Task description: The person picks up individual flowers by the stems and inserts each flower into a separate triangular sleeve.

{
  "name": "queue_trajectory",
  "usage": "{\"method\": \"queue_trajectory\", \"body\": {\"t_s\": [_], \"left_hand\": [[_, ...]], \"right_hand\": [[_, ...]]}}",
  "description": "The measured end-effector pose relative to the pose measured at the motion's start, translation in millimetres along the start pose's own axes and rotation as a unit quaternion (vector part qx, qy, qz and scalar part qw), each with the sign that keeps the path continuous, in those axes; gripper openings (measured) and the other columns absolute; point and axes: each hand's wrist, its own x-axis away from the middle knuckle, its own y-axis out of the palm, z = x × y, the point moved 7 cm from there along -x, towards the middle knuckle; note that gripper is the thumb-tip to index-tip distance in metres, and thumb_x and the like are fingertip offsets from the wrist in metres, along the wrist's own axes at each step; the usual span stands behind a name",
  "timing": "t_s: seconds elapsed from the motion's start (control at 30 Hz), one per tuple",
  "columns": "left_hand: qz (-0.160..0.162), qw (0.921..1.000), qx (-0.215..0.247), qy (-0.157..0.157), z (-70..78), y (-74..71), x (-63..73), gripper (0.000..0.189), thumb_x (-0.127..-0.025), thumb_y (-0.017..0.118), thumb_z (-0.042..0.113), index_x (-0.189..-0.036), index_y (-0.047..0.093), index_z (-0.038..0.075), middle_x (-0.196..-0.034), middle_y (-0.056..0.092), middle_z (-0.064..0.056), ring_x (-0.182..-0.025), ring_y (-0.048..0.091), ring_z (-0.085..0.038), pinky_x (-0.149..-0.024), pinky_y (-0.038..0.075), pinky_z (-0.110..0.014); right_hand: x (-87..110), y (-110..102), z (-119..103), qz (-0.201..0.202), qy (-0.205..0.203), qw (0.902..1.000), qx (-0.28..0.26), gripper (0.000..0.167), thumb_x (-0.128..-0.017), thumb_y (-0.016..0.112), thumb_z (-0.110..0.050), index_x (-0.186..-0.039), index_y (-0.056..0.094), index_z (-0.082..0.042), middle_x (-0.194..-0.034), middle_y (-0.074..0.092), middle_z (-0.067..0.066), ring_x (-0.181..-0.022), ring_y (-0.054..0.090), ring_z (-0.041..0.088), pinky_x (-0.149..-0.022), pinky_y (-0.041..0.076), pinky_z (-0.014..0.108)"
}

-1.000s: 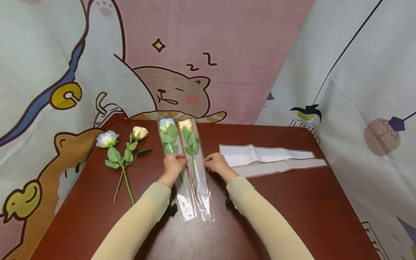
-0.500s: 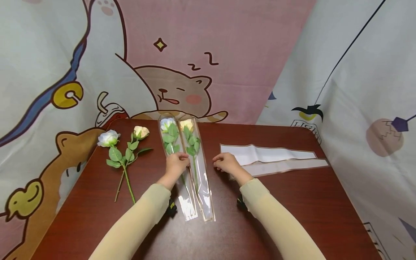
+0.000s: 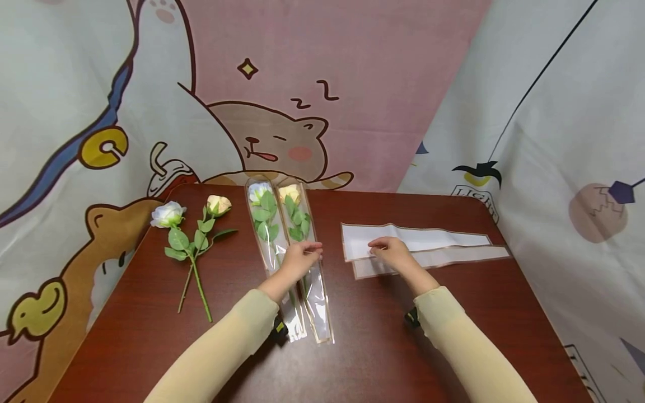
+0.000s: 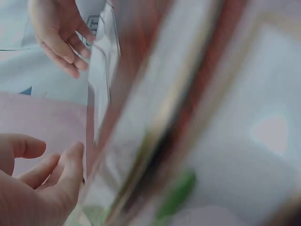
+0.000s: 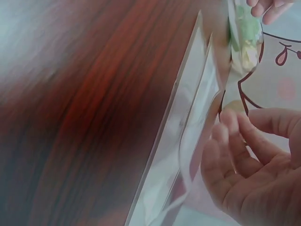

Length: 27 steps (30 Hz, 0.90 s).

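Two clear flower sleeves lie side by side mid-table in the head view, one with a pale blue rose [image 3: 259, 192] and one with a cream-yellow rose [image 3: 289, 195]. Over their lower halves hovers my left hand [image 3: 301, 258], thumb and fingers apart, holding nothing; the left wrist view [image 4: 42, 188] shows a gap between thumb and fingertips of that hand. My right hand [image 3: 395, 253] is above the near end of two flat sleeves, a white one [image 3: 428, 237] and a translucent one [image 3: 443, 257]. Its fingers are loosely bent with nothing between them; contact cannot be told.
Two loose roses, a pale blue one [image 3: 168, 215] and a peach one [image 3: 218, 205], lie with crossed stems on the left of the dark red table [image 3: 363, 347]. A cartoon-printed cloth [image 3: 373, 67] hangs behind the table.
My right hand has left the yellow rose's sleeve and moved right to the flat sleeves. My left hand has shifted right from the blue rose's sleeve, over the yellow rose's sleeve.
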Motion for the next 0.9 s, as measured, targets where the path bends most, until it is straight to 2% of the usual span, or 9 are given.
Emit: {"method": "queue_trajectory", "body": {"t_s": [0.17,0.3,0.4,0.47,0.53,0.63,0.73,0.77,0.9], "left_hand": [[-0.044,0.9911,0.102,-0.073,-3.7,28.2,-1.4,0.041,-0.090,0.046,-0.003,-0.130,0.049,-0.010,-0.124,0.058,-0.028,-0.108,0.060,-0.037,-0.084,0.056,-0.038],[-0.039,0.9838,0.134,-0.113,-9.5,43.3,-8.2,0.046,-0.089,0.045,-0.003,-0.134,0.043,-0.010,-0.132,0.053,-0.026,-0.117,0.055,-0.034,-0.092,0.052,-0.039],[-0.033,0.9785,0.159,-0.126,-9.7,51.9,-14.4,0.049,-0.089,0.045,-0.004,-0.137,0.038,-0.012,-0.137,0.047,-0.027,-0.122,0.051,-0.035,-0.098,0.048,-0.042],[-0.030,0.9722,0.187,-0.138,-8.4,56.3,-17.8,0.050,-0.090,0.044,-0.003,-0.138,0.035,-0.012,-0.137,0.045,-0.028,-0.121,0.051,-0.034,-0.101,0.045,-0.044],[-0.022,0.9651,0.214,-0.150,-6.5,58.7,-21.1,0.052,-0.087,0.043,-0.004,-0.138,0.034,-0.013,-0.133,0.047,-0.027,-0.110,0.054,-0.031,-0.102,0.045,-0.044],[-0.010,0.9551,0.240,-0.173,-5.0,60.1,-26.1,0.042,-0.080,0.042,-0.006,-0.121,0.048,-0.010,-0.109,0.055,-0.016,-0.087,0.053,-0.020,-0.101,0.046,-0.043],[-0.015,0.9455,0.256,-0.200,-4.3,62.3,-30.7,0.021,-0.077,0.041,-0.007,-0.095,0.051,-0.002,-0.093,0.051,-0.008,-0.083,0.050,-0.017,-0.100,0.046,-0.041],[-0.024,0.9425,0.260,-0.209,-4.4,64.1,-31.8,0.016,-0.077,0.041,-0.006,-0.088,0.049,0.002,-0.095,0.053,-0.010,-0.087,0.052,-0.018,-0.100,0.046,-0.041],[-0.044,0.9388,0.262,-0.219,-5.6,71.3,-35.5,0.019,-0.078,0.040,-0.004,-0.091,0.052,0.000,-0.111,0.058,-0.017,-0.097,0.054,-0.022,-0.099,0.046,-0.038]], "right_hand": [[5.6,-12,10,0.006,-0.003,0.9991,0.042,0.029,-0.089,0.055,-0.008,-0.115,0.064,0.002,-0.113,0.063,0.024,-0.102,0.060,0.036,-0.082,0.050,0.044],[7.2,-16,12,0.008,-0.017,0.9973,0.072,0.033,-0.087,0.054,-0.005,-0.117,0.061,0.006,-0.115,0.057,0.029,-0.104,0.057,0.041,-0.087,0.048,0.050],[7.2,-17,13,0.005,-0.024,0.9963,0.082,0.034,-0.086,0.053,-0.005,-0.117,0.060,0.008,-0.114,0.055,0.030,-0.103,0.056,0.042,-0.088,0.047,0.051],[6.6,-15,13,0.001,-0.029,0.9963,0.081,0.035,-0.085,0.052,-0.003,-0.117,0.060,0.010,-0.114,0.055,0.031,-0.103,0.056,0.042,-0.088,0.047,0.052],[5.0,-12,12,-0.003,-0.039,0.9956,0.085,0.036,-0.084,0.051,-0.001,-0.117,0.059,0.011,-0.116,0.054,0.032,-0.106,0.055,0.043,-0.091,0.046,0.052],[1.2,-7,10,-0.012,-0.064,0.9922,0.106,0.037,-0.083,0.051,0.001,-0.117,0.058,0.013,-0.120,0.053,0.033,-0.113,0.051,0.046,-0.097,0.043,0.053],[-2.1,-2,11,-0.019,-0.072,0.9878,0.137,0.037,-0.084,0.052,0.000,-0.118,0.057,0.013,-0.123,0.053,0.033,-0.118,0.048,0.046,-0.102,0.039,0.053],[-2.7,-1,12,-0.024,-0.067,0.9870,0.144,0.038,-0.084,0.052,-0.001,-0.119,0.057,0.013,-0.123,0.053,0.033,-0.119,0.047,0.046,-0.103,0.039,0.053],[-3.3,1,15,-0.037,-0.040,0.9864,0.155,0.040,-0.084,0.049,-0.004,-0.121,0.056,0.011,-0.125,0.053,0.032,-0.121,0.046,0.045,-0.104,0.038,0.053]]}}
